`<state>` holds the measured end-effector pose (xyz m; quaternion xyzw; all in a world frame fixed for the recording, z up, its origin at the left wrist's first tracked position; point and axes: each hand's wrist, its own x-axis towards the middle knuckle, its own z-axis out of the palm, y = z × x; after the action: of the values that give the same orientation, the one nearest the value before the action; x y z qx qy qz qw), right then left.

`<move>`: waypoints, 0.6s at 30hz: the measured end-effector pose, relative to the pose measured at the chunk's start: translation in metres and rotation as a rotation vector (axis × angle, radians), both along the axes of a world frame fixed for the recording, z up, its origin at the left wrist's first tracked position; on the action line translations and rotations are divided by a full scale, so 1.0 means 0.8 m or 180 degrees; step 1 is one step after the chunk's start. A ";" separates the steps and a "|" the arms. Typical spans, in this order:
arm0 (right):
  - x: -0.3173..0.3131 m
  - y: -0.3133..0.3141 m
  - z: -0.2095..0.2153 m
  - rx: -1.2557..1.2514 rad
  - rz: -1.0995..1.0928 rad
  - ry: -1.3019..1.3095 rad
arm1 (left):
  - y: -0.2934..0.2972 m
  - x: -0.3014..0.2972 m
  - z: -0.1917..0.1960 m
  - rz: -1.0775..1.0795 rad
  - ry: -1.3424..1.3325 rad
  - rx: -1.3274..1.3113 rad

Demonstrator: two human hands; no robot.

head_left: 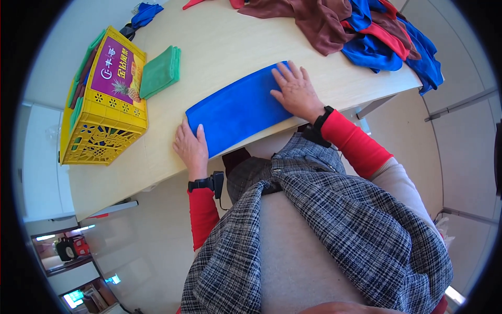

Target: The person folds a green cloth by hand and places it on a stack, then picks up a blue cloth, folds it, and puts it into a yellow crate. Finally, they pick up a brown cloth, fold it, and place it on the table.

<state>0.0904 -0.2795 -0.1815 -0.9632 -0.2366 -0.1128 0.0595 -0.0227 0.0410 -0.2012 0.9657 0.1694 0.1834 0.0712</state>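
Right hand (299, 91): palm down, fingers extended and slightly spread, thumb apart; nothing grasped, resting on the right end of the cloth. Left hand (191, 148): at the opposite short edge, thumb parted from the fingers and lying over the cloth; cannot tell whether the edge is pinched.

Smooth, blue, rectangular fabric cloth (238, 110): flat between both hands, along the near edge of the pale wood-toned table (219, 57). Step in hand, judged: smoothing and squaring the strip. A further fold would call for lifting one short end, edges kept aligned.

Outward: neatly folded green cloths (161, 71) beside the yellow openwork plastic crate (99, 131), left; loose heap of brown, red and blue fabric (374, 36), far right.
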 end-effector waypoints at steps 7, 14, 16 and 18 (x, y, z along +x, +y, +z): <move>-0.060 0.061 0.009 0.0215 0.0925 0.0059 | -0.010 -0.001 0.013 0.0373 0.0269 -0.0397; -0.065 0.058 -0.003 0.0043 0.0934 0.0219 | -0.004 0.017 0.022 0.0266 0.0488 -0.2477; -0.068 0.065 0.001 0.0031 0.0962 0.0244 | 0.026 0.012 0.008 -0.0280 -0.0197 -0.4581; -0.067 0.064 0.001 0.0040 0.0937 0.0269 | 0.035 0.015 0.015 -0.0291 -0.0061 -0.5065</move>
<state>0.0371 -0.2284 -0.1811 -0.9216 -0.3718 -0.0637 0.0913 -0.0103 0.0687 -0.1894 0.6294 0.2092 0.0126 0.7483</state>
